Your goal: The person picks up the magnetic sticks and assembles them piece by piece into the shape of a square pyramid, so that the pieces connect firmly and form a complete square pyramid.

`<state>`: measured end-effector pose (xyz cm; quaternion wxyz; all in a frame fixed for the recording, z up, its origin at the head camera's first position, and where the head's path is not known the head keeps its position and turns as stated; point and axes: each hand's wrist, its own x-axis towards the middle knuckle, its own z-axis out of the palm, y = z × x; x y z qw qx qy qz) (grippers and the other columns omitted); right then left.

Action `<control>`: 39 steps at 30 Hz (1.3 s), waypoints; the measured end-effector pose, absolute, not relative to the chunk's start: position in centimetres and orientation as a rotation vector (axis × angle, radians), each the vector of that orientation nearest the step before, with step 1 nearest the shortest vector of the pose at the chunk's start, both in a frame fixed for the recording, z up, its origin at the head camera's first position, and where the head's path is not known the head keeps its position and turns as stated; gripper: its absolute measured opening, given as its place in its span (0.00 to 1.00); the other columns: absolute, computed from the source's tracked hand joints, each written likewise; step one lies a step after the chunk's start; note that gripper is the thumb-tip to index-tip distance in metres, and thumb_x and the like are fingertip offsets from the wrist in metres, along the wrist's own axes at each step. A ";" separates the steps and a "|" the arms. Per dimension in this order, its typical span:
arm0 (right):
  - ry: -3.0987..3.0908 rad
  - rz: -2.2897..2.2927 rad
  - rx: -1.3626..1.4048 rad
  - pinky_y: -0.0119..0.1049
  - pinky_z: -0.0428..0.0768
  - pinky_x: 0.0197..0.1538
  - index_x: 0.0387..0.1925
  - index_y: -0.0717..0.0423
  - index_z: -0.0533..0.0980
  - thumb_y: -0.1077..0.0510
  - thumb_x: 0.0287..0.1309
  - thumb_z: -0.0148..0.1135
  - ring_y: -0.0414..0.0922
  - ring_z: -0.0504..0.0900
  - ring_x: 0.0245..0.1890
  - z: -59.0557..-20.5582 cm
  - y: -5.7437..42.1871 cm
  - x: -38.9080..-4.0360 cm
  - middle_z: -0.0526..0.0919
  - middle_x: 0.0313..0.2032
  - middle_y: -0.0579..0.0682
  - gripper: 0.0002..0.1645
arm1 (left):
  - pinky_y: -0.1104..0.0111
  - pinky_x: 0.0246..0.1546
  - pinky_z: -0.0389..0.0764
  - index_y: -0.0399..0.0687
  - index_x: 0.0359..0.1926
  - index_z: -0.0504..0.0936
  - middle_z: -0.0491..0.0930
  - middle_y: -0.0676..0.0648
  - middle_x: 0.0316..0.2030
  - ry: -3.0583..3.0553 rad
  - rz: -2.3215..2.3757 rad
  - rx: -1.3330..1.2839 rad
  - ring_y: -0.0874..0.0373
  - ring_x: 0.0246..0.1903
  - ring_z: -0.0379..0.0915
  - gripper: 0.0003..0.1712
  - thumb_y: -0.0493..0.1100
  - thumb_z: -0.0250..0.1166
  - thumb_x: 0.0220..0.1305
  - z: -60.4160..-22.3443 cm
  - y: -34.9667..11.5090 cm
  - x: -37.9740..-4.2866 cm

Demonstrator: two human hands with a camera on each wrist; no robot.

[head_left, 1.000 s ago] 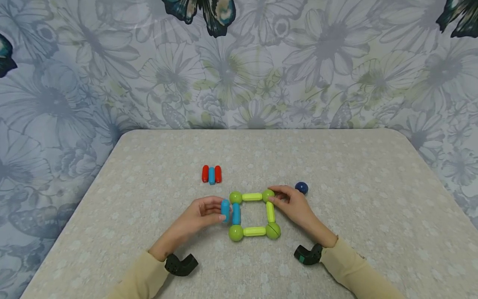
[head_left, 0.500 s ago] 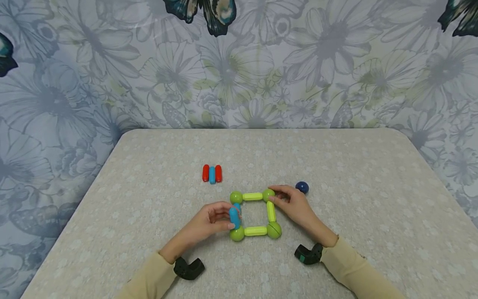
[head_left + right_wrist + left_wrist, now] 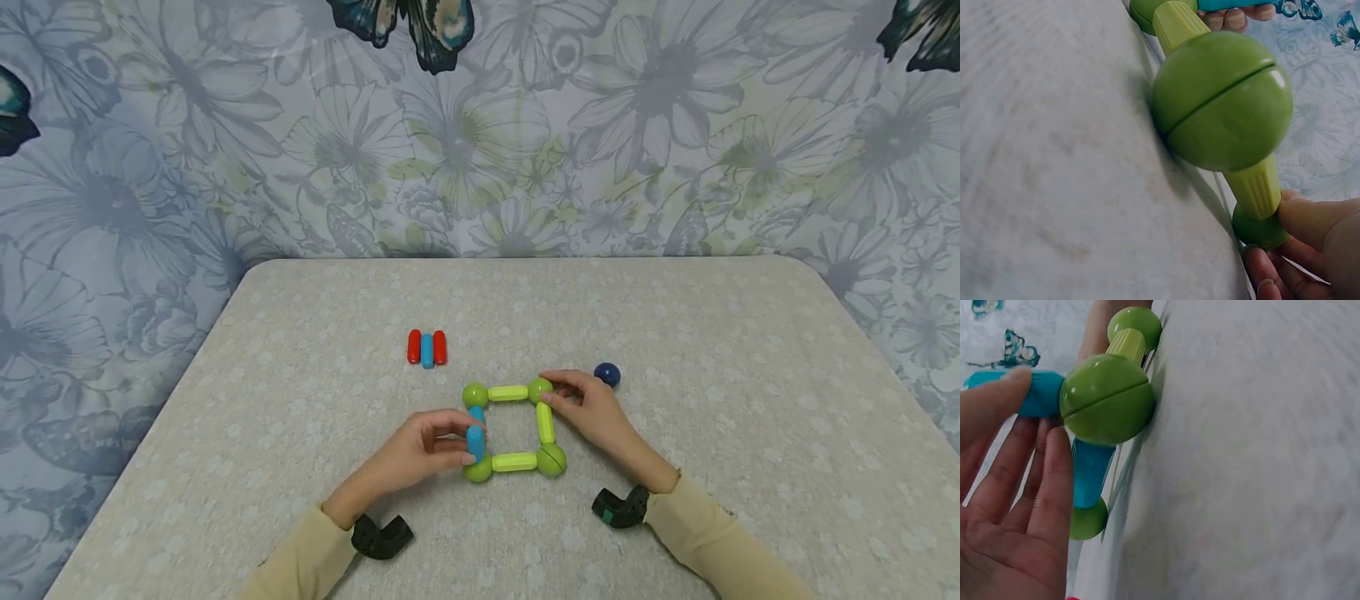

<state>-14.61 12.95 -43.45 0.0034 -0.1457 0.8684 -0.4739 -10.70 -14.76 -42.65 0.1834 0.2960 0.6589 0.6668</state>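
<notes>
On the table lies a square of magnetic building pieces: green balls at its corners, three lime rods and one blue rod (image 3: 1091, 474) on the left side. My left hand (image 3: 427, 446) pinches another blue rod (image 3: 476, 442) between thumb and fingers. In the left wrist view that rod stands out from the near-left green ball (image 3: 1109, 399), its end right against the ball and pointing away from the table. At the far-right corner, my right hand (image 3: 592, 408) holds a green ball (image 3: 537, 390) between thumb and fingers. The near-right green ball (image 3: 1222, 101) looms large in the right wrist view.
Beyond the square, two red rods (image 3: 414, 347) lie side by side with a blue rod (image 3: 427, 351) between them. A dark blue ball (image 3: 607, 375) sits just past the right hand. The patterned table (image 3: 675, 317) ends at a flowered backdrop (image 3: 517, 150).
My left hand has moved right with the blue rod, from beside the square to over its near-left ball, and the rod now stands on it. The right hand stays in place.
</notes>
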 end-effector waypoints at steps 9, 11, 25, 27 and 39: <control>2.672 -1.436 -0.547 0.35 0.77 0.36 0.58 0.59 0.72 0.59 0.58 0.64 0.42 0.78 0.36 -42.3 13.9 -13.0 0.79 0.45 0.53 0.26 | 0.62 0.51 0.73 0.33 0.60 0.69 0.70 0.36 0.57 2.168 1.798 0.725 0.44 0.55 0.67 0.23 0.32 0.59 0.65 -42.1 -16.4 -13.8; 2.663 -1.412 -0.589 0.34 0.76 0.33 0.60 0.58 0.70 0.60 0.58 0.65 0.41 0.78 0.35 -42.1 14.3 -12.0 0.79 0.45 0.53 0.28 | 0.62 0.54 0.71 0.35 0.62 0.68 0.68 0.36 0.59 2.169 1.748 0.733 0.44 0.58 0.65 0.24 0.32 0.58 0.65 -42.2 -16.3 -14.8; 2.574 -1.319 -0.833 0.32 0.76 0.35 0.52 0.49 0.78 0.59 0.50 0.70 0.39 0.73 0.35 -42.5 14.7 -8.2 0.75 0.43 0.40 0.25 | 0.63 0.51 0.73 0.33 0.54 0.77 0.77 0.41 0.50 2.156 1.581 0.788 0.49 0.52 0.72 0.17 0.32 0.60 0.64 -42.9 -14.7 -17.1; 2.586 -1.330 -0.850 0.32 0.76 0.33 0.53 0.51 0.78 0.61 0.51 0.69 0.38 0.73 0.33 -42.7 14.8 -8.4 0.76 0.42 0.41 0.25 | 0.64 0.52 0.72 0.33 0.53 0.77 0.77 0.41 0.50 2.178 1.565 0.789 0.50 0.52 0.72 0.17 0.32 0.60 0.63 -42.8 -15.0 -16.9; 2.725 -1.344 -0.789 0.32 0.77 0.31 0.51 0.59 0.76 0.65 0.53 0.68 0.38 0.75 0.29 -42.6 14.4 -12.4 0.80 0.39 0.48 0.22 | 0.65 0.46 0.76 0.40 0.49 0.79 0.78 0.46 0.46 2.249 1.510 0.705 0.53 0.45 0.74 0.17 0.35 0.67 0.57 -42.2 -17.1 -12.9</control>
